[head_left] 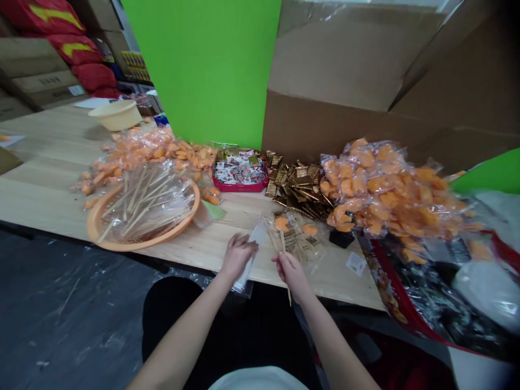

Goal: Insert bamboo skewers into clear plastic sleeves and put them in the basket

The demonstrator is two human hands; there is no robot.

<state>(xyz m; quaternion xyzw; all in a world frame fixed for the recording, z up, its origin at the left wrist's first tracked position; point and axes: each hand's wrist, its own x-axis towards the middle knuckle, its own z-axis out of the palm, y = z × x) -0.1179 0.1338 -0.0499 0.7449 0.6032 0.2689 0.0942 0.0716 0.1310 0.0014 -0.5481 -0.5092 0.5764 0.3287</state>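
Note:
My left hand lies on a stack of clear plastic bags at the table's front edge, its fingers stretched over them. My right hand pinches a thin wooden stick, whose lower end points down past the table edge. An orange piece shows at the stick's upper end; whether it is fixed to the stick I cannot tell. Just beyond my right hand is a small pile of clear printed packets with sticks, and another orange piece lies on it.
An orange basket holds bagged wooden sticks. Bagged orange pieces lie in a left heap and a right heap. Between them are a pink tray of white sachets and gold sachets. A red box stands right.

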